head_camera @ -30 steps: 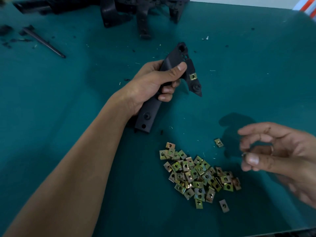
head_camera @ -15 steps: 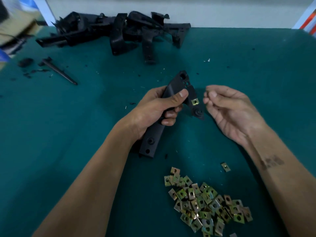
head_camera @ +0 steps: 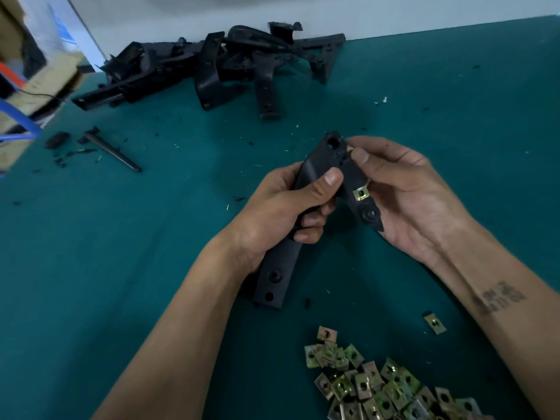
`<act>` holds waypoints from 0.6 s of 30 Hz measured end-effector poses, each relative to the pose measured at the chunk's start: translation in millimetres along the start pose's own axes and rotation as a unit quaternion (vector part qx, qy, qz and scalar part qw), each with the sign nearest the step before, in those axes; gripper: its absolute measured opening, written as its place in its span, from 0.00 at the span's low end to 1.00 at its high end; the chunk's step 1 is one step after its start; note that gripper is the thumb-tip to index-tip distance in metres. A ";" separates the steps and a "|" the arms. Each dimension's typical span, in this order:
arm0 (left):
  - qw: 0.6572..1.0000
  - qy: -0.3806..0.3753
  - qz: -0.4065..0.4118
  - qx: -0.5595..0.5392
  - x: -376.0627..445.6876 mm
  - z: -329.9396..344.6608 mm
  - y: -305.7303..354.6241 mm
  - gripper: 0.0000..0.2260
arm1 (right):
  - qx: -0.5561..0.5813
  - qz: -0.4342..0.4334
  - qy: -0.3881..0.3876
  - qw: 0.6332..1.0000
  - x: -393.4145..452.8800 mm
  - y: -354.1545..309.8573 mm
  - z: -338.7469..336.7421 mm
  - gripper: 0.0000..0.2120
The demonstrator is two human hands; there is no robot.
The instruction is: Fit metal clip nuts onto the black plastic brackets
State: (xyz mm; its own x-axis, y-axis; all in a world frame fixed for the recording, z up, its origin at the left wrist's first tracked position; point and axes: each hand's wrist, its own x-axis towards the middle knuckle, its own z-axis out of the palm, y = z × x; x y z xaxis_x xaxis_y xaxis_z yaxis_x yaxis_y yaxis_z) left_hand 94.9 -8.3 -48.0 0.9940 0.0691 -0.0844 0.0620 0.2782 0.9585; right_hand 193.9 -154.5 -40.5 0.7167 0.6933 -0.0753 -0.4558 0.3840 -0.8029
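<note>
Two hands at work over a teal-green cloth-covered bench (head_camera: 151,268). Far left, off the bench edge, blurred cardboard boxes (head_camera: 27,86); nearer in, a slim dark pointed rod (head_camera: 113,150) lies on the cloth among black plastic crumbs. Back centre, against the wall, a heap of black moulded plastic brackets (head_camera: 218,65), no clips visible on them. Centre: left hand (head_camera: 281,213) grips the long black plastic bracket in work (head_camera: 306,207), thumb laid across its face, the other fingers curled round the underside; the lower end of the bracket touches or nearly touches the cloth, upper end tilted away and to the right. One brass-coloured clip nut already seated (head_camera: 361,194) on the bracket's right-hand tab, just above a round boss. Right hand (head_camera: 415,201) cradles that tab from the right, palm up, while thumb and forefinger pinch a second small brass-coloured clip nut (head_camera: 349,148) against the edge near the bracket's top hole; only a sliver of it shows between the fingertips, so cannot tell whether it has started onto the edge. Judgement: step in hand is fitting the second nut on this bracket. Next move calls for squaring the clip's open mouth to the edge and pushing until its hole lines up, left hand bracing. Lower right: loose pile of brass-coloured clip nuts (head_camera: 388,389) on the cloth, one stray nut (head_camera: 435,323) apart beside the right forearm.
</note>
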 end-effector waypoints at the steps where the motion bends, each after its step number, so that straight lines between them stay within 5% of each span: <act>1: 1.000 0.001 0.000 0.002 0.3 0.4 0.0 0.08 | 0.010 0.002 0.009 1.000 0.2 -0.6 0.2 0.05; 18: 1.000 0.008 0.002 0.005 1.6 1.7 -0.3 0.09 | -0.032 -0.062 0.090 0.993 -5.5 1.1 7.5 0.05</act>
State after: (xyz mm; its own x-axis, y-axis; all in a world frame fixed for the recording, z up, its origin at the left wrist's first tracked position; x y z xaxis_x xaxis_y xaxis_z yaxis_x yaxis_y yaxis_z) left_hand 96.7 -9.9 -47.9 0.9928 0.0851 -0.0839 0.0583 0.2678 0.9617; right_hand 185.5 -153.3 -36.6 0.8509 0.5201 -0.0741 -0.3281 0.4160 -0.8481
